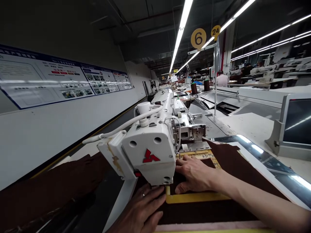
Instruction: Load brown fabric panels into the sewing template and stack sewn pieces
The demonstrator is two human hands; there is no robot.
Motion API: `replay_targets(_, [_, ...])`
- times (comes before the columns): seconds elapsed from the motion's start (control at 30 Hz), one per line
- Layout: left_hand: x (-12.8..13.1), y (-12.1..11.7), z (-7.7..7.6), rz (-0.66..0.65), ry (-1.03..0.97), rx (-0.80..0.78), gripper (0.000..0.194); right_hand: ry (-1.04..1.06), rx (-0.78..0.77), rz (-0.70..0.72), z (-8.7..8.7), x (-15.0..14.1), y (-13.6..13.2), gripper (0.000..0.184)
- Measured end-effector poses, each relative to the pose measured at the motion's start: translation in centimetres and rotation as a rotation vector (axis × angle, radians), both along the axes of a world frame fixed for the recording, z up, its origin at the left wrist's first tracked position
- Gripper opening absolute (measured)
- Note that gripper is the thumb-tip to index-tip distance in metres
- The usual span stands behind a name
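The open, unclenched fingers of the right hand (194, 171) pin the yellow template (194, 198) to the brown fabric (230, 161) at the sewing machine head (150, 145), keeping it steady, with the left hand (141, 210) lying open just beside.

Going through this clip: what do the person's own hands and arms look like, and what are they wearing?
Both hands are bare, with no gloves. The left hand wears a silver-looking ring on one finger; the right hand shows no ring. The right forearm is uncovered, with no sleeve, watch or band in view.
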State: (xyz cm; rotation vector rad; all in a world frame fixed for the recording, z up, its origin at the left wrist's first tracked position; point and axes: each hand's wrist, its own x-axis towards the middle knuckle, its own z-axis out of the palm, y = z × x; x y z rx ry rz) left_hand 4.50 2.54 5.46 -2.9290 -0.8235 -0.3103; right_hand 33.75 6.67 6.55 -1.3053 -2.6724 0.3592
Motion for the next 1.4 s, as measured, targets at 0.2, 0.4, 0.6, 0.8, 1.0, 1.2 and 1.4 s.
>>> replay_targets(0.2, [-0.3,-0.7,0.3,-0.040,0.013,0.044,0.059,0.002,-0.021,0.014,0.8,-0.3,-1.1,0.072])
replay_targets(0.4, [-0.3,-0.5,0.6,-0.067,-0.010,-0.005,0.051,0.043,-0.023,0.007,0.1,-0.5,-2.1,0.073])
replay_targets(0.6, [0.2,-0.3,0.5,-0.066,-0.025,-0.076,0.048,0.101,-0.009,0.006,-0.9,-0.6,-3.0,0.076])
replay_targets(0.8, [0.2,-0.4,0.2,-0.017,-0.080,-0.109,0.041,0.155,-0.016,0.007,-0.9,-0.7,-4.2,0.075])
replay_targets(1.0, [0.6,-0.7,0.5,-0.027,-0.123,-0.159,0.039,0.201,0.002,0.009,-1.4,-1.0,-5.2,0.067])
replay_targets(1.2, [0.5,-0.9,0.6,-0.028,-0.125,-0.175,0.040,0.257,0.018,0.022,-2.5,-1.2,-5.9,0.065])
replay_targets(1.4, [0.7,-1.6,0.8,-0.030,-0.171,-0.226,0.039,0.272,0.018,0.029,-2.4,-1.4,-7.1,0.065])
